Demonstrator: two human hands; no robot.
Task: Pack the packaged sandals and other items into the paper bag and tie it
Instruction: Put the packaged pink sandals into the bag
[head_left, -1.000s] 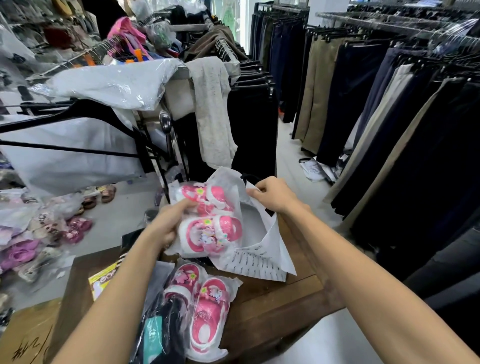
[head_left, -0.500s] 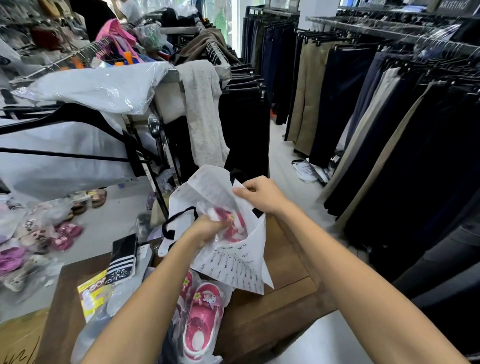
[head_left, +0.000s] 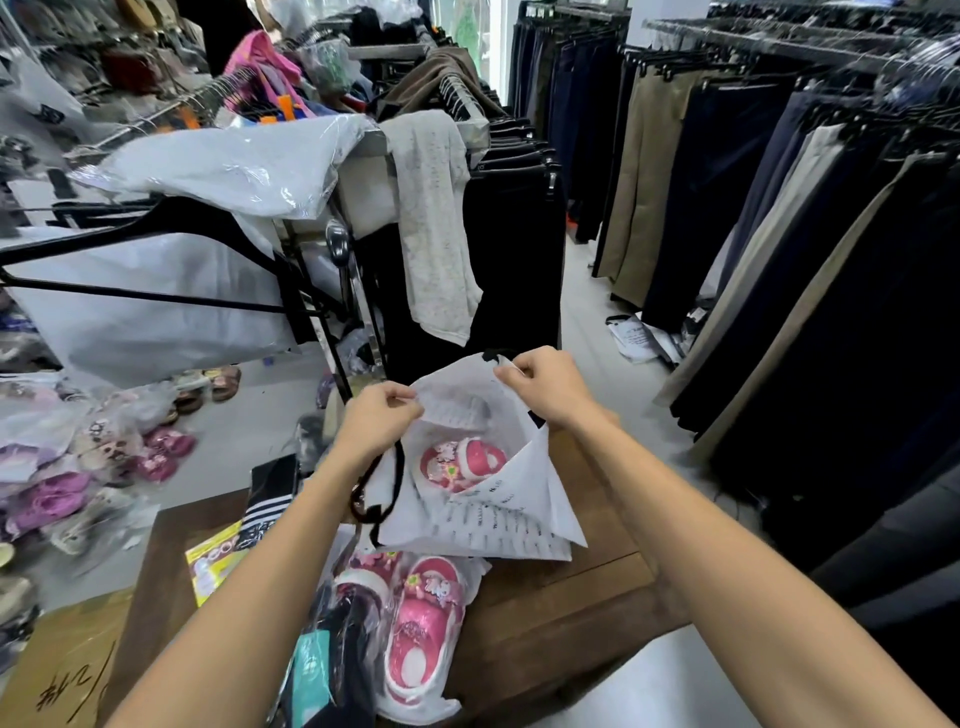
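A white paper bag with black printed text and black cord handles stands open on the wooden table. My left hand pinches the bag's left rim and my right hand pinches its far right rim, holding the mouth apart. One pair of pink packaged sandals lies inside the bag. A second pair of pink sandals in clear plastic lies on the table in front of the bag. Beside it lie a dark packaged item with a teal label, black-and-white striped socks and a yellow packet.
A clothes rack with plastic-wrapped garments and a grey cloth stands just behind the table. Trousers hang along the right aisle. Bagged sandals lie on the floor at left. A cardboard box sits at bottom left.
My left hand put the first sandal pack into the bag, let it go, and moved to grip the bag's left rim. The right hand stayed on the bag's rim.
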